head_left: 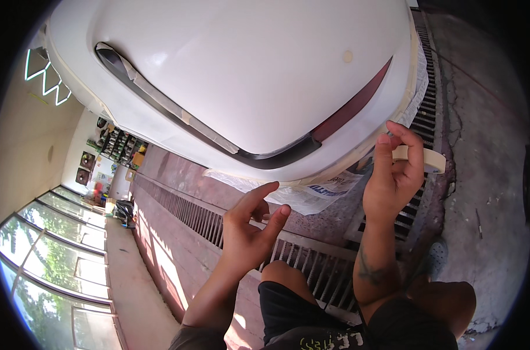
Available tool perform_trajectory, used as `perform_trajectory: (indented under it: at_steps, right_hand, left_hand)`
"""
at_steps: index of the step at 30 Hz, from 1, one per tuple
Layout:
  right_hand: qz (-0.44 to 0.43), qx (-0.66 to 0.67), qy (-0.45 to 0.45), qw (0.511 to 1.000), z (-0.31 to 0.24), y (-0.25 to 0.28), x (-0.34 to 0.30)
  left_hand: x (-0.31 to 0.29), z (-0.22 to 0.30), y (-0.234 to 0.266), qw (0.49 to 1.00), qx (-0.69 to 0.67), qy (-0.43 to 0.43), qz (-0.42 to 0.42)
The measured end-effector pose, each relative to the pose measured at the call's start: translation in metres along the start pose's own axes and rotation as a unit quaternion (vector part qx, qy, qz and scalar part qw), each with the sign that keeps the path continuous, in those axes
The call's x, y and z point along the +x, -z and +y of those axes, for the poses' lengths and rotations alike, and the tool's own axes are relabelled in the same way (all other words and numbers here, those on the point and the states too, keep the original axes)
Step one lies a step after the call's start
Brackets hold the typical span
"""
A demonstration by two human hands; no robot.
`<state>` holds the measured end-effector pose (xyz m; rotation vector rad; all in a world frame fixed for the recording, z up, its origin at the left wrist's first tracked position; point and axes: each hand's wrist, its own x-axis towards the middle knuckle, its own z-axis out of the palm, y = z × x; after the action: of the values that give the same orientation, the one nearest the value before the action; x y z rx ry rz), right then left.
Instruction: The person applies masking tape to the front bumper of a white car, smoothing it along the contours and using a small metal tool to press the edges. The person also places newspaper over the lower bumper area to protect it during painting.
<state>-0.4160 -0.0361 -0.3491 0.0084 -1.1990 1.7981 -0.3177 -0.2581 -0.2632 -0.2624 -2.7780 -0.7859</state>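
In front of me is a white car body panel (247,76), curved at its lower edge. A black trim strip (282,156) runs along it, with masking tape (186,119) on its left stretch and a dark red light strip (358,105) on the right. Newspaper (311,199) hangs below the panel's taped edge. My left hand (247,230) is just below that paper, thumb and forefinger apart. By the panel's right corner, my right hand (390,186) has a cream roll of masking tape (434,161) in its curled fingers; its thumb and forefinger are raised close together.
Metal floor grating (189,210) runs under the car and up its right side. Cracked concrete (492,146) lies to the right. Windows (55,251) line the left wall, and shelves with small items (118,143) stand farther back. My knees are close below the panel.
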Motion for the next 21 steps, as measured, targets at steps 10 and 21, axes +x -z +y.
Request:
perform_trajectory:
  at_steps: [10, 21]
  right_hand:
    - [-0.274, -0.090, 0.225, 0.931, -0.033, -0.035, -0.042]
    - [-0.218, -0.081, 0.246, 0.941, -0.022, -0.059, -0.047]
  left_hand:
    - [0.012, 0.026, 0.031, 0.943, -0.320, 0.043, 0.085]
    - [0.028, 0.042, 0.063, 0.991, -0.035, -0.006, 0.128]
